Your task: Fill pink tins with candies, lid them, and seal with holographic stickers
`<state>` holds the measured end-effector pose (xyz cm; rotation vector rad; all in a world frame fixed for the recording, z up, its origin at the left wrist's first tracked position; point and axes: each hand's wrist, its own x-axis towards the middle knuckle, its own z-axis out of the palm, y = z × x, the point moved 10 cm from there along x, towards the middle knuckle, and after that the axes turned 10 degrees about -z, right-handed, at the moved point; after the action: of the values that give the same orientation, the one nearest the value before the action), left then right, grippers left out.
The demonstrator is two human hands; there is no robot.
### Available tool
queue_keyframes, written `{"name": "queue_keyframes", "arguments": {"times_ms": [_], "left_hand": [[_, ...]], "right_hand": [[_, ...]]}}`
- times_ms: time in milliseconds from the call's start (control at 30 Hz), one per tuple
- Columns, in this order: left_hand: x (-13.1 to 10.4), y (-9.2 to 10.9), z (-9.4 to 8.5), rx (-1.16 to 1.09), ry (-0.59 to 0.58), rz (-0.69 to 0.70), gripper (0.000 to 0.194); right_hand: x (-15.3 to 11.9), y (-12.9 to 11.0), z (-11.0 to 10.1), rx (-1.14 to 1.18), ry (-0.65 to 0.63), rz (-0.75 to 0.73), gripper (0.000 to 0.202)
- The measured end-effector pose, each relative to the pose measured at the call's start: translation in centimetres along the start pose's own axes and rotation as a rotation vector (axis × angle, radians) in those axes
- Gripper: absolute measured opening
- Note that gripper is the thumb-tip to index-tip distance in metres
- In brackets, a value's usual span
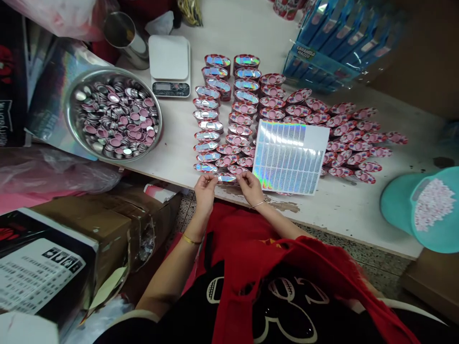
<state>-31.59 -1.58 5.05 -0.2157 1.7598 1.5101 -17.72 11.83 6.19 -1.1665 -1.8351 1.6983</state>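
Note:
At the table's front edge, my left hand and my right hand pinch opposite ends of a shiny holographic sticker. It lies on or just above the top of a small oval red container, mostly hidden; contact I cannot tell. Beyond my fingers stand rows of similar containers. Those on the left, such as one container, carry shiny stickers on top; others, such as another container, show pink oval centres. A holographic sticker sheet rests over some containers beside my right hand, its top right corner bare.
Left on the table are a steel bowl of pink and silver discs, a white scale and a metal cup. Blue display boxes stand at back right, a teal bucket at far right. Cardboard boxes crowd the lower left.

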Motion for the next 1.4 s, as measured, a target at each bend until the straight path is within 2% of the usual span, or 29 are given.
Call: {"name": "queue_keyframes", "arguments": {"times_ms": [133, 300, 500, 633, 767, 867, 967, 1033, 1100, 1167, 1200, 1233, 1300, 1400], "left_hand": [[0.1, -0.2, 0.1, 0.058, -0.004, 0.041, 0.022], [0.3, -0.6, 0.0, 0.125, 0.017, 0.083, 0.021], [-0.1, 0.9, 0.0, 0.431, 0.127, 0.355, 0.011], [-0.1, 1.0, 0.1, 0.558, 0.166, 0.395, 0.009], [-0.1, 1.1, 0.3, 0.693, 0.207, 0.404, 0.009], [-0.3, 1.0, 0.6, 0.776, 0.225, 0.405, 0.009], [-0.6, 1.0, 0.1, 0.793, 0.271, 0.4, 0.021], [-0.9, 1.5, -0.5, 0.769, 0.317, 0.413, 0.032], [-1.1, 2.7, -0.2, 0.735, 0.343, 0.468, 0.038], [-0.8, 4.7, 2.1, 0.718, 0.301, 0.57, 0.037], [-0.5, 5.7, 4.3, 0.723, 0.237, 0.629, 0.034], [-0.1, 6.7, 7.2, 0.739, 0.148, 0.687, 0.032], [0.5, 8.3, 14.3, 0.8, -0.053, 0.789, 0.032], [1.0, 9.3, 24.9, 0.96, -0.278, 0.909, 0.039]], "right_hand": [[-0.3, 0.6, 0.5, 0.073, -0.018, 0.061, 0.036], [-0.3, 1.2, 0.8, 0.029, -0.01, 0.054, 0.024], [0.2, -0.4, 0.4, -0.363, -0.029, -0.151, 0.01], [0.2, -1.0, 1.0, -0.572, -0.087, -0.226, 0.009], [0.2, -1.1, 1.6, -0.687, -0.13, -0.258, 0.009], [0.3, -1.0, 1.7, -0.702, -0.152, -0.243, 0.014], [0.4, -0.9, 1.8, -0.68, -0.172, -0.213, 0.033], [0.4, -1.1, 1.9, -0.647, -0.204, -0.217, 0.045], [0.7, -1.8, 1.7, -0.581, -0.246, -0.25, 0.049], [1.6, -2.9, 0.3, -0.5, -0.254, -0.312, 0.046], [2.3, -3.6, -1.2, -0.473, -0.226, -0.347, 0.043], [3.1, -4.3, -3.1, -0.463, -0.173, -0.378, 0.039], [5.0, -5.6, -8.3, -0.49, -0.015, -0.424, 0.034], [7.9, -6.5, -16.4, -0.61, 0.212, -0.454, 0.032]]}}
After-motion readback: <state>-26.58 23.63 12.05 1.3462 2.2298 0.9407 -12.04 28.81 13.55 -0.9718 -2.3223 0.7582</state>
